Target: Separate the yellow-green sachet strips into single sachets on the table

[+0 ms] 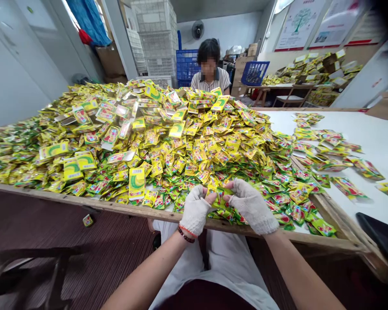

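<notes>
Both my hands wear white knit gloves with the fingertips bare. My left hand (pixel 195 209) and my right hand (pixel 252 206) are closed on a small stack of yellow-green sachets (pixel 218 199), pinched between them just above the table's wooden front edge (pixel 116 206). A huge heap of the same yellow, green and red sachets (pixel 142 137) covers the table behind my hands. My fingertips press on the stack from both sides.
A person in a striped shirt (pixel 210 77) sits across the table. Loose sachets (pixel 329 150) lie on the white tabletop at right. One sachet (pixel 87 220) lies on the floor. White and blue crates (pixel 161 43) stand behind; another table of boxes (pixel 313 71) is far right.
</notes>
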Demonstrator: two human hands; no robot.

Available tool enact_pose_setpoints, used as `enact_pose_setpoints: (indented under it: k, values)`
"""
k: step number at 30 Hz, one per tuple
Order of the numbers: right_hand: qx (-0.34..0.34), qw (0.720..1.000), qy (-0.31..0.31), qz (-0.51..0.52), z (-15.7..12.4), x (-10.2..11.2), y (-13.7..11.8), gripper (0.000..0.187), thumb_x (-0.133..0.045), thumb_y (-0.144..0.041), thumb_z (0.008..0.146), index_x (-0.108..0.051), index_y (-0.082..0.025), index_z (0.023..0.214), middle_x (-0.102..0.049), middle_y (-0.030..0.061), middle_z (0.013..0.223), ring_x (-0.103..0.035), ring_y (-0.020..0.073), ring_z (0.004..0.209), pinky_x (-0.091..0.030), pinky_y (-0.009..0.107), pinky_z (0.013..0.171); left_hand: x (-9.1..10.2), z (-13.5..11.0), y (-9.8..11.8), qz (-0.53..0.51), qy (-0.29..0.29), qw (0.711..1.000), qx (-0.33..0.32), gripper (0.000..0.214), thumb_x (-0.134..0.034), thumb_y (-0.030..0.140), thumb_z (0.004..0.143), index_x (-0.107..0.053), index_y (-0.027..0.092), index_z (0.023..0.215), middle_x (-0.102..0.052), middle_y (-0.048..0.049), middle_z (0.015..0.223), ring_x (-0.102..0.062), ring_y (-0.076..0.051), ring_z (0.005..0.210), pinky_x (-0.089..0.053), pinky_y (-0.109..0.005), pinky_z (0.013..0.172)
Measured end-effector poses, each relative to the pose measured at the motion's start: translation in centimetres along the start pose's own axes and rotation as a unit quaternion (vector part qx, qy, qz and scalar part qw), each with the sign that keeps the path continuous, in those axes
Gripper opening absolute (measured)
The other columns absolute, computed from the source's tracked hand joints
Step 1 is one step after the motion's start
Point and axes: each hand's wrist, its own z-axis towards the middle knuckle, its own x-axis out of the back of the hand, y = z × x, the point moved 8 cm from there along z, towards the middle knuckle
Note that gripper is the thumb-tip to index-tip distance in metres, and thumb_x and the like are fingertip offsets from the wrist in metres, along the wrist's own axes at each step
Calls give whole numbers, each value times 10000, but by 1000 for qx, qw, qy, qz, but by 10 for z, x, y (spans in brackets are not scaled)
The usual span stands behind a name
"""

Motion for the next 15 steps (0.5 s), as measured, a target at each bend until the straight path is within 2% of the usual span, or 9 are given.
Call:
enact_pose_setpoints:
  k: [4, 6, 8, 10, 12, 13, 15]
  values:
    - [9, 998, 34, -44, -1, -4, 6, 349, -647, -351, 750, -520, -200, 1038, -619, 81, 1017, -602, 215, 909, -516, 325, 767, 7, -3, -1, -11, 28, 1000, -2, 412, -757, 429, 636, -461, 188, 792, -467, 52, 696, -380, -54, 548, -332, -186, 520]
    - [4, 996, 26, -80, -2, -8, 7, 413, -627, -391, 759, -531, -201, 1113, -629, 105, 1093, -595, 257, 1009, -506, 357, 823, 10, -5, 2, -9, 33, 999, -13, 419, -753, 441, 631, -468, 186, 803, -452, 46, 702, -383, -64, 568, -346, -200, 540]
    - [-8, 993, 3, -120, -3, -14, 8, 418, -576, -453, 782, -567, -206, 1119, -646, 118, 1116, -575, 297, 1082, -482, 401, 884, 11, -7, 11, 40, 21, 998, -44, 373, -726, 439, 669, -492, 179, 797, -453, 34, 702, -404, -83, 600, -370, -218, 578]
    - [-17, 989, -16, -144, -5, -20, 9, 423, -508, -511, 805, -595, -212, 1090, -666, 122, 1098, -579, 316, 1084, -458, 444, 919, 14, -10, 30, 140, 0, 985, -105, 286, -676, 419, 737, -534, 175, 786, -498, 7, 744, -467, -116, 683, -406, -243, 655]
    - [-15, 986, -3, -164, -8, -21, 9, 435, -474, -543, 809, -602, -221, 1072, -674, 121, 1079, -585, 325, 1068, -438, 471, 939, 27, -11, 54, 271, 3, 946, -176, 225, -631, 404, 790, -588, 185, 819, -548, -27, 847, -519, -162, 821, -424, -278, 773]
    - [-9, 984, 12, -177, -10, -19, 8, 432, -476, -547, 806, -604, -226, 1065, -673, 120, 1077, -578, 332, 1076, -427, 478, 949, 41, -10, 67, 338, 27, 918, -205, 217, -616, 405, 804, -610, 196, 864, -560, -43, 911, -526, -185, 894, -418, -300, 833]
    - [15, 980, 42, -194, -13, -14, 4, 407, -497, -534, 802, -608, -233, 1052, -664, 128, 1075, -552, 348, 1105, -407, 488, 963, 83, -4, 94, 464, 126, 846, -230, 278, -616, 410, 799, -617, 209, 992, -553, -82, 1027, -508, -240, 1019, -387, -356, 929]
